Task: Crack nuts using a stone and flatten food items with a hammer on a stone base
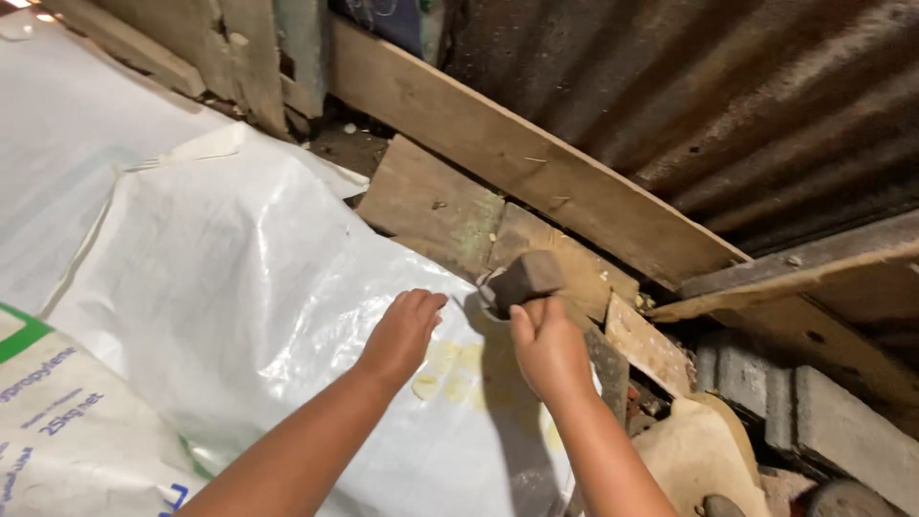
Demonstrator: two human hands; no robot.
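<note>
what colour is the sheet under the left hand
White and glossy, a woven plastic sheet; the left hand lies flat on it. Seen in the head view.

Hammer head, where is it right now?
In the head view, centre: the hammer head is above the right hand, at the white woven sack's right edge, against the wooden planks.

ahead of left hand [402, 335] fingers: wooden boards [431, 206] close in | left of them: open white sacking [230, 287] | right hand [550, 347] fingertips: dark block [525, 278] touching | right of them: wood offcuts [646, 347], grey bricks [814, 412] crowd | beyond: rusty corrugated sheet [728, 105] blocks
</note>
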